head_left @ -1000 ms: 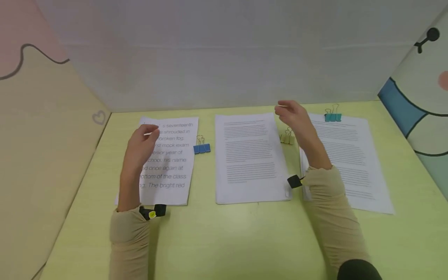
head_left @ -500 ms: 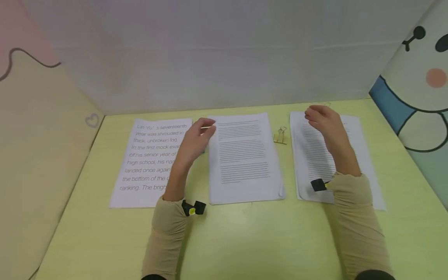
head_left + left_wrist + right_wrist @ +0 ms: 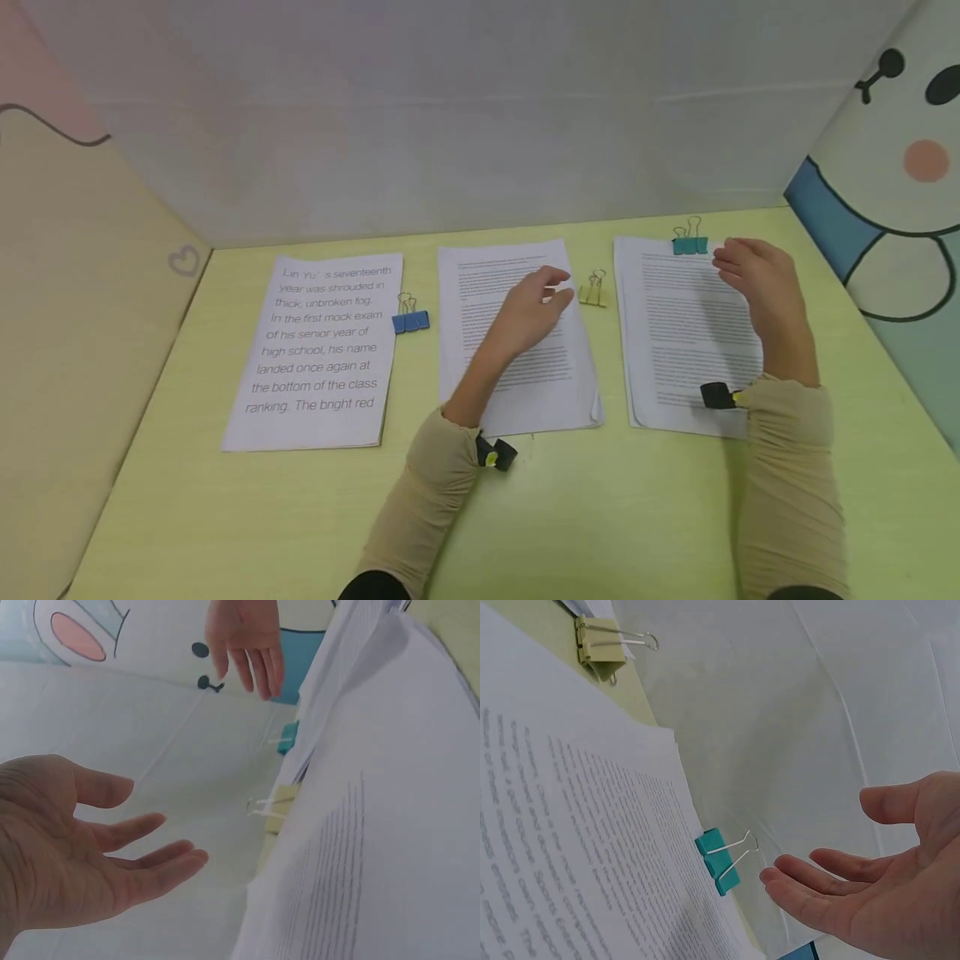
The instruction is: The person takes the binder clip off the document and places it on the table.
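Note:
My left hand hovers over the middle stack of paper, fingers loosely spread and holding nothing. Just past its fingertips stands a yellow binder clip, on the table between the middle and right stacks. Over the right stack of paper is my right hand, relaxed, with thumb and fingers apart in the right wrist view. Close by its fingertips, a teal binder clip sits at the top edge of that stack, wire handles raised. Both palms are bare in the left wrist view.
At the left lies a stack of large-print paper, with a blue binder clip at its right edge. A white back wall rises behind the yellow table, and decorated side panels stand left and right.
My left hand has moved right, from the left stack across to the middle one. My right hand has also shifted right, over the right stack, and the view has turned slightly right.

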The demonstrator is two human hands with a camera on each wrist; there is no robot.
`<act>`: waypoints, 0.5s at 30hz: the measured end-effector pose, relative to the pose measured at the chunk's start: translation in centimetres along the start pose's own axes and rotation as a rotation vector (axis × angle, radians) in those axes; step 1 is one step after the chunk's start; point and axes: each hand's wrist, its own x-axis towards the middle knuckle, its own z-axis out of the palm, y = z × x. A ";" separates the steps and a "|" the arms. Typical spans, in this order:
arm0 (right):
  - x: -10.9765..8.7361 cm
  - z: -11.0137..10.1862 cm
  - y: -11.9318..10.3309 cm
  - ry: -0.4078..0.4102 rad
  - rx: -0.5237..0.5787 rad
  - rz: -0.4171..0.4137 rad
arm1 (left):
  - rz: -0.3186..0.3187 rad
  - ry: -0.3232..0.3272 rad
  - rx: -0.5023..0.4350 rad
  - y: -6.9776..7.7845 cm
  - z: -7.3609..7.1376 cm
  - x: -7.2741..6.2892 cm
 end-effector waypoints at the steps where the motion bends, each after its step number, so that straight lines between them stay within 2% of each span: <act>1: 0.3 -0.2 0.4 0.021 0.001 0.019 | 0.002 -0.012 0.009 0.3 0.7 0.1; 6: 2.0 -0.7 2.0 0.066 -0.041 0.080 | 0.013 -0.071 0.042 1.3 4.4 0.6; 9: 3.7 -1.2 3.8 0.067 -0.061 0.080 | 0.004 -0.106 0.044 1.7 6.4 0.9; 12: 5.4 -1.9 5.6 0.068 -0.058 0.073 | -0.006 -0.113 0.026 1.9 7.9 1.0; 15: 6.0 -2.7 6.4 0.053 -0.057 0.072 | -0.014 -0.119 0.016 2.1 9.0 1.1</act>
